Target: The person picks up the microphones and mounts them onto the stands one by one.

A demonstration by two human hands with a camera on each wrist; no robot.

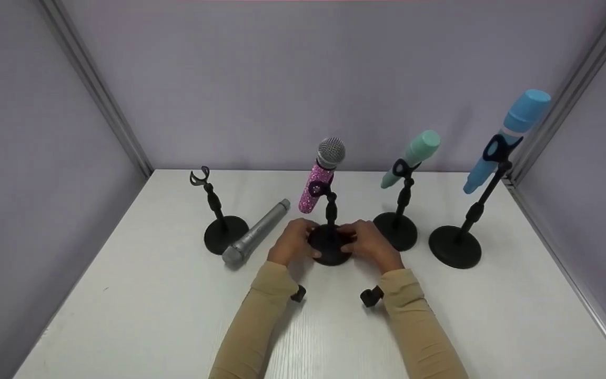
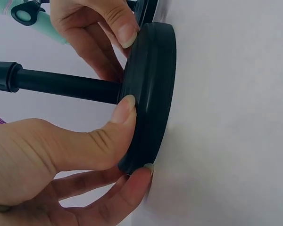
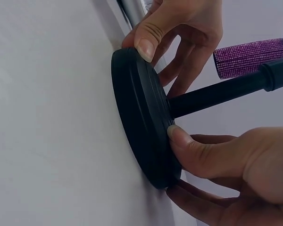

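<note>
A pink glittery microphone (image 1: 308, 201) with a silver mesh head leans in the clip of a black desk stand (image 1: 329, 255). My left hand (image 1: 293, 243) grips the left side of the stand's round base, thumb on top and fingers at the lower rim in the left wrist view. Opposite it, my right hand (image 1: 370, 243) pinches the base's right side, with its thumb (image 3: 184, 139) over the upper face. In both wrist views the base stands close against the white tabletop. Left of my hands, a silver microphone (image 1: 258, 231) lies on the table.
A black stand (image 1: 226, 234) with a bare clip is at the left. To the right, one stand (image 1: 397, 231) holds a mint-green microphone (image 1: 422, 147), and a taller stand (image 1: 455, 247) holds a blue microphone (image 1: 528, 111). Grey panels (image 1: 303, 79) enclose the table's back and sides.
</note>
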